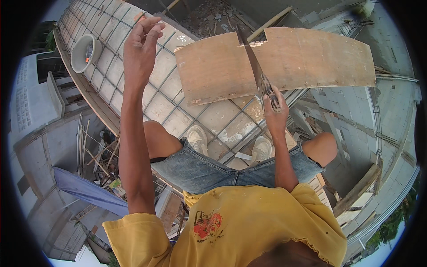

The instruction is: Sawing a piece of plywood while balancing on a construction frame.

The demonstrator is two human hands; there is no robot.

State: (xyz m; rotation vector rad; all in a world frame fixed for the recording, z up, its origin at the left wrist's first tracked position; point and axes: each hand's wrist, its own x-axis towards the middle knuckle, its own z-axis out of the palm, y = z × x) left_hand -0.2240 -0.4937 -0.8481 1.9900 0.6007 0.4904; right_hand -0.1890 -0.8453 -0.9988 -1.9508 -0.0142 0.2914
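My right hand is wrapped round the worn handle of a handsaw. The saw's dark blade points away from me and lies across a wide plywood board. At the board's far edge, beside the blade, there is a notch with splintered pale wood. The board rests over a grid of steel rebar, in front of my shoes. My left hand is raised over the rebar to the left of the board, its fingers loosely bent and apart. A small orange thing shows just behind its fingertips; I cannot make out what it is.
A pale bucket with small items inside stands on the rebar at the far left. The wooden formwork edge borders a drop on the left. Below lie poles and a blue tarp. Rubble and a wooden pole are beyond the board.
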